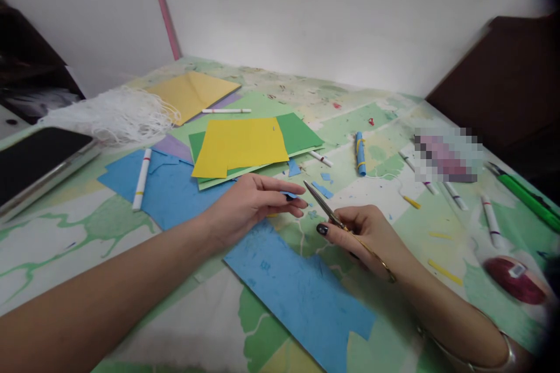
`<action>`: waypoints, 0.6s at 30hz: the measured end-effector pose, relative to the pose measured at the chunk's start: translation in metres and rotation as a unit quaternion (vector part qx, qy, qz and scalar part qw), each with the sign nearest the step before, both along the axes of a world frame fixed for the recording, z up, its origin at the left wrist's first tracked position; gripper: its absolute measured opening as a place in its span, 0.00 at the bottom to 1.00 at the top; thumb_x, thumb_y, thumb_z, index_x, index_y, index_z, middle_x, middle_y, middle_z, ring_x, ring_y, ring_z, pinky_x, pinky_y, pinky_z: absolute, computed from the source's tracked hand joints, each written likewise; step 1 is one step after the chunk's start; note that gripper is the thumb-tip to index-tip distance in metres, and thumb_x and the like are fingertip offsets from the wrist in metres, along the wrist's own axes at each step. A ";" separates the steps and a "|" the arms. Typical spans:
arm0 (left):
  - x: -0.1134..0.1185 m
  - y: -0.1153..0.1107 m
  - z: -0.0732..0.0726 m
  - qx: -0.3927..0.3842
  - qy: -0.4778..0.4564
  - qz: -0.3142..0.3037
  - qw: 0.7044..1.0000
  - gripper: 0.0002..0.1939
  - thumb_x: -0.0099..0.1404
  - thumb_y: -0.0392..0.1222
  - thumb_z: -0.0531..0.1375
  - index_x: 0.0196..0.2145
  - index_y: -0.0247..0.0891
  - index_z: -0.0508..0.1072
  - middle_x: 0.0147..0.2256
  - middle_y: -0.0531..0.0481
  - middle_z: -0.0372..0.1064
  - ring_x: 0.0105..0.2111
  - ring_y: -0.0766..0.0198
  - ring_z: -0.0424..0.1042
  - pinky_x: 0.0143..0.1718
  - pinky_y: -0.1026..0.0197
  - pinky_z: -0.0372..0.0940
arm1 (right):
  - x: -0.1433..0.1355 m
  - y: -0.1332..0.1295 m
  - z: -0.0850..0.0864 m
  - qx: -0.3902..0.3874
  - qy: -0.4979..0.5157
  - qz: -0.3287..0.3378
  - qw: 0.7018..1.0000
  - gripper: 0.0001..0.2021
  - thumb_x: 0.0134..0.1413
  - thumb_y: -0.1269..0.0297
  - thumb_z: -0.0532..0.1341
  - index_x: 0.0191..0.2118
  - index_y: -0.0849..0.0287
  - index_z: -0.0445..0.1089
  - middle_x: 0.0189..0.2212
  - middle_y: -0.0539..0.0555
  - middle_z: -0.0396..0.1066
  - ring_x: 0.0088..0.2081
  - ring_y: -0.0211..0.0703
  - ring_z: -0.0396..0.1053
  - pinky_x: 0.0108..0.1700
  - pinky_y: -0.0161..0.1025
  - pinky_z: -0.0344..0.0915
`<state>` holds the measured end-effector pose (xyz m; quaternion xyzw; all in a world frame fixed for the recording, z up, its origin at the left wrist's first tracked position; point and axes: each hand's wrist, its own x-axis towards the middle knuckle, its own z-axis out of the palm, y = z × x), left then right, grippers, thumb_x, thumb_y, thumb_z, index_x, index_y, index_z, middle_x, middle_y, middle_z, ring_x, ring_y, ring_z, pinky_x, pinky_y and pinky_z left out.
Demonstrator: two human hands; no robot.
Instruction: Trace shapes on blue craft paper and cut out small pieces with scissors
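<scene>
My left hand (pixel 249 207) is closed in a pinch on a small blue paper piece (pixel 289 194), which the fingers partly cover. In my right hand (pixel 370 236) is a pair of scissors (pixel 326 207) with gold-coloured handles. Its blades look closed, and their tip points up and left, close to the left fingertips but apart from the blue piece. Beneath both hands lies a large cut sheet of blue paper (pixel 289 280). Small blue scraps (pixel 322 189) are scattered just beyond the scissors' tip.
Yellow paper (pixel 245 143) lies over green sheets (pixel 300 131). A rolled blue paper (pixel 360 154) tied with yellow stands behind the scissors. Several white markers (pixel 142 180), white string (pixel 114 113), a phone-like dark device (pixel 39 157), a green cutter (pixel 525 195) and a red spool (pixel 516 280) surround the work.
</scene>
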<state>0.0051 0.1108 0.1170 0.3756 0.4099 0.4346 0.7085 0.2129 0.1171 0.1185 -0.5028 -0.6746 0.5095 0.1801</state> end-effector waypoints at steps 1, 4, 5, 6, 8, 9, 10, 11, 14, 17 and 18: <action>0.000 0.000 0.001 0.002 -0.009 0.003 1.000 0.13 0.53 0.28 0.60 0.38 0.29 0.77 0.30 0.41 0.76 0.33 0.61 0.75 0.42 0.61 0.65 | 0.000 0.000 0.000 -0.001 0.003 -0.001 1.000 0.20 0.44 0.53 0.62 0.17 0.58 0.53 0.11 0.42 0.46 0.14 0.27 0.44 0.15 0.30 0.38; 0.000 0.000 0.002 0.022 -0.043 0.011 0.999 0.13 0.52 0.30 0.59 0.37 0.27 0.77 0.32 0.40 0.76 0.34 0.59 0.75 0.44 0.59 0.65 | 0.000 0.000 0.000 0.002 0.005 0.001 1.000 0.20 0.44 0.52 0.62 0.17 0.59 0.54 0.11 0.42 0.46 0.14 0.27 0.44 0.16 0.30 0.38; 0.000 0.000 0.002 0.030 -0.048 0.015 0.998 0.13 0.53 0.31 0.59 0.37 0.27 0.77 0.33 0.40 0.76 0.33 0.59 0.75 0.44 0.58 0.65 | 0.001 0.000 0.000 0.005 0.003 0.002 1.000 0.20 0.44 0.52 0.62 0.17 0.59 0.54 0.11 0.42 0.46 0.14 0.27 0.44 0.16 0.30 0.38; 0.000 0.000 0.002 0.038 -0.049 0.019 0.998 0.12 0.54 0.32 0.59 0.37 0.28 0.77 0.33 0.40 0.76 0.33 0.59 0.75 0.43 0.58 0.66 | 0.001 0.000 0.000 0.007 0.001 0.003 1.000 0.20 0.45 0.52 0.61 0.17 0.59 0.54 0.11 0.42 0.45 0.14 0.27 0.44 0.16 0.30 0.39; 0.000 0.000 0.001 0.042 -0.036 0.026 0.998 0.10 0.56 0.31 0.59 0.37 0.29 0.77 0.34 0.41 0.76 0.32 0.60 0.75 0.42 0.59 0.66 | 0.001 0.000 -0.001 0.008 -0.001 0.002 1.000 0.20 0.45 0.52 0.61 0.17 0.59 0.54 0.11 0.42 0.46 0.15 0.28 0.45 0.16 0.31 0.39; 0.001 0.000 0.000 0.040 -0.025 0.028 0.998 0.10 0.56 0.31 0.60 0.36 0.30 0.77 0.34 0.43 0.76 0.32 0.62 0.75 0.42 0.60 0.66 | 0.001 0.000 -0.001 0.007 -0.001 0.002 1.000 0.20 0.45 0.52 0.61 0.17 0.59 0.54 0.11 0.42 0.46 0.15 0.28 0.44 0.16 0.31 0.39; 0.001 0.000 0.000 0.038 -0.014 0.030 0.999 0.10 0.56 0.30 0.60 0.37 0.31 0.77 0.34 0.44 0.76 0.32 0.63 0.75 0.41 0.61 0.66 | 0.001 0.000 -0.001 0.007 0.001 0.001 1.000 0.20 0.45 0.52 0.61 0.17 0.59 0.54 0.12 0.42 0.45 0.15 0.28 0.44 0.17 0.31 0.39; 0.001 0.000 -0.001 0.039 -0.002 0.030 0.999 0.11 0.56 0.29 0.60 0.39 0.32 0.76 0.34 0.45 0.76 0.32 0.64 0.75 0.41 0.62 0.66 | 0.001 0.000 -0.001 0.007 0.002 0.002 1.000 0.20 0.45 0.52 0.61 0.17 0.59 0.54 0.12 0.42 0.45 0.15 0.28 0.44 0.17 0.31 0.39; 0.001 0.000 -0.001 0.069 0.039 0.021 0.997 0.14 0.59 0.32 0.60 0.44 0.36 0.73 0.35 0.47 0.75 0.33 0.65 0.75 0.41 0.63 0.66 | 0.001 0.000 -0.001 0.010 0.008 0.004 1.000 0.20 0.45 0.53 0.61 0.17 0.59 0.53 0.13 0.42 0.44 0.16 0.28 0.43 0.17 0.31 0.38; 0.001 0.000 0.000 0.116 0.084 0.013 0.990 0.08 0.60 0.35 0.60 0.38 0.35 0.74 0.38 0.46 0.75 0.34 0.64 0.75 0.39 0.64 0.67 | 0.001 -0.001 0.000 0.011 0.015 0.003 1.000 0.20 0.44 0.54 0.62 0.16 0.58 0.52 0.13 0.42 0.43 0.17 0.28 0.42 0.18 0.31 0.38; 0.001 0.001 0.000 0.125 0.099 0.016 0.987 0.06 0.59 0.35 0.61 0.35 0.34 0.75 0.38 0.45 0.75 0.33 0.64 0.75 0.38 0.64 0.67 | 0.000 -0.001 0.000 0.010 0.016 0.003 1.000 0.20 0.44 0.55 0.62 0.17 0.58 0.52 0.13 0.42 0.43 0.17 0.28 0.42 0.18 0.31 0.38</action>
